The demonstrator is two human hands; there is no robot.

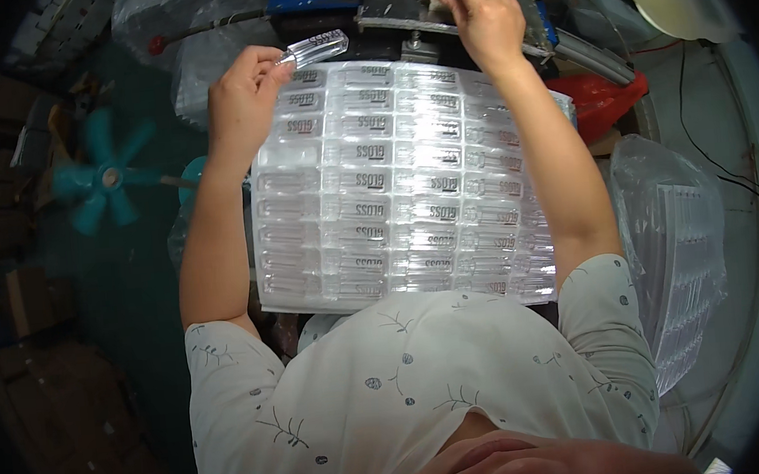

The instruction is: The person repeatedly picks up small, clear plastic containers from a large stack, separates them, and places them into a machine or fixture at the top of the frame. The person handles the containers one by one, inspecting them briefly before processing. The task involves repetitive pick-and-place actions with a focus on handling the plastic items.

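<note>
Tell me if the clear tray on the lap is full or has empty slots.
Not full. The tray holds clear tubes in most slots, but several slots down its left column look empty. The left hand holds one tube.

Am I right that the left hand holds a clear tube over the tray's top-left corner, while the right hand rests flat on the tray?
Not quite. The head view shows the left hand holding the clear tube over the top-left corner of the tray, but the right hand is not on the tray: it is raised beyond its far edge, fingers on a small part at the machine there.
</note>
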